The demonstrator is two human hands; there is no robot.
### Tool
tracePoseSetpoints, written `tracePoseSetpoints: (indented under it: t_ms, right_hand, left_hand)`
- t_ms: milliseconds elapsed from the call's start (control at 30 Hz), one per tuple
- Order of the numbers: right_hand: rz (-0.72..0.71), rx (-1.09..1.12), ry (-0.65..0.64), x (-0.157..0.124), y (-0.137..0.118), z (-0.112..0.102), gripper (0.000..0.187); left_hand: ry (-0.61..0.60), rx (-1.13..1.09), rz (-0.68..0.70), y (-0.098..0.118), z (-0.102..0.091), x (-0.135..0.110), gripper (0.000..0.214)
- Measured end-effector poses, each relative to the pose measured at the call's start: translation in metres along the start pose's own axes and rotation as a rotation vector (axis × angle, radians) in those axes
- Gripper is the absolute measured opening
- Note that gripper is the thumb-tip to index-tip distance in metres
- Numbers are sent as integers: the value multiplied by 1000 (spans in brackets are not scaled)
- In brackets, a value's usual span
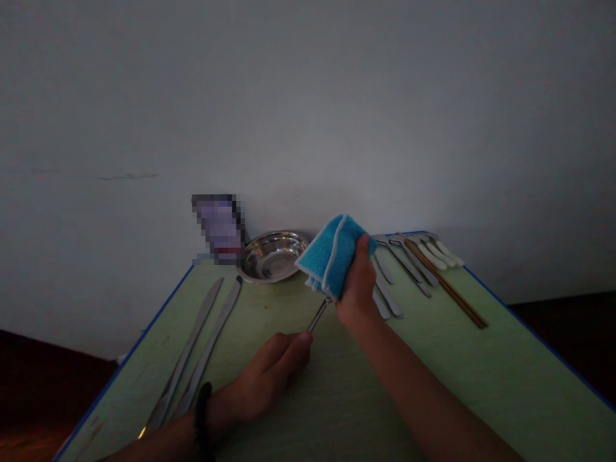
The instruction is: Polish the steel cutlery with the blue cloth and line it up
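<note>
My left hand, with a dark beaded bracelet at its wrist, is closed round the lower end of a thin metal utensil. The utensil slants up and away, and its far end is hidden in a folded blue cloth with pale edging. Gripping that cloth, my right hand wraps it about the utensil's upper part, above the table. The kind of utensil cannot be made out. Just behind the cloth, to its left, stands a shiny metal bowl.
Two table knives lie on the green table at left. To the right are several metal pieces of cutlery, wooden chopsticks and white-handled cutlery. A blurred-out phone-like device leans against the wall.
</note>
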State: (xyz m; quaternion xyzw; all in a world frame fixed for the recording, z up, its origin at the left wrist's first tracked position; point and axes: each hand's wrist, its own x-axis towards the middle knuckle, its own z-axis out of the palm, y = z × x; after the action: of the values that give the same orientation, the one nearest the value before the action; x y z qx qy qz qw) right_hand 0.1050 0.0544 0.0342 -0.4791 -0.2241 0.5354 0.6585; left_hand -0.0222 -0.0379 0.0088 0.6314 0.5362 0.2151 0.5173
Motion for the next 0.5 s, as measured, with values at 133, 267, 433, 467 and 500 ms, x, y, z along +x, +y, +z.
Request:
tracePoseSetpoints:
  t_ms: [133,267,433,467,500]
  right_hand:
    - [-2,-10,0,1,6,1,65]
    - [26,-44,-9,-1,11,2,65]
    - [51,-108,-50,-12,16,4,63]
    - [52,-129,-53,-15,17,5,62]
    - [55,-148,-65,-18,19,5,60]
  left_hand:
    - [2,-21,3,-1,1,1,47]
    - [20,-75,2,-1,3,1,47]
    - [60,-147,-28,4,5,3,48]
    - [69,-180,-34,5,6,3,47]
    - [84,-231,-43,5,6,4,47]
